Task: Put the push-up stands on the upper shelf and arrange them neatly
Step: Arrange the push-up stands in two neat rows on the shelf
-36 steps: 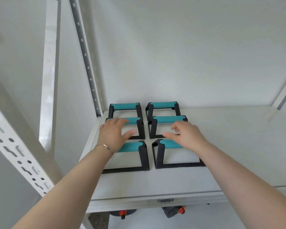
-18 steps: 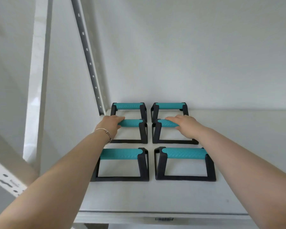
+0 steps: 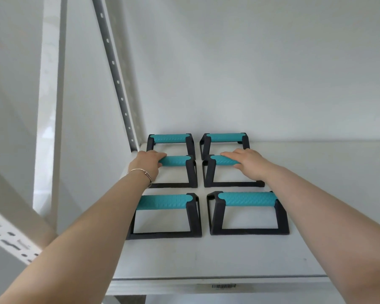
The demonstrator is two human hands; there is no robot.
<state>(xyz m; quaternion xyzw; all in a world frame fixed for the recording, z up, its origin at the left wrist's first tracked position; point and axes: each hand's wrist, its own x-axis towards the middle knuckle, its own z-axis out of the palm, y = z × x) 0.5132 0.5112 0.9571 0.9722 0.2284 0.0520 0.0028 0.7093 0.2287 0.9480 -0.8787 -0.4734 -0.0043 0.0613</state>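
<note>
Several push-up stands, black frames with teal grips, stand in two columns on the white upper shelf (image 3: 206,260). My left hand (image 3: 147,165) is closed around the teal grip of the middle left stand (image 3: 180,170). My right hand (image 3: 248,164) lies over the grip of the middle right stand (image 3: 211,172), fingers curled on it. The back left stand (image 3: 170,139) and back right stand (image 3: 224,138) sit near the wall. The front left stand (image 3: 167,213) and front right stand (image 3: 248,212) sit closest to me, untouched.
A perforated grey upright (image 3: 116,77) rises at the shelf's back left corner, and a white slotted post (image 3: 11,242) crosses the lower left. The white wall (image 3: 250,73) closes the back. Bare shelf surface extends to the right (image 3: 338,183). A barcode label (image 3: 223,286) marks the front edge.
Both hands moved from the front pair to the middle pair of stands and closed on their grips. My view rose and came closer, so the lower shelf dropped out of sight.
</note>
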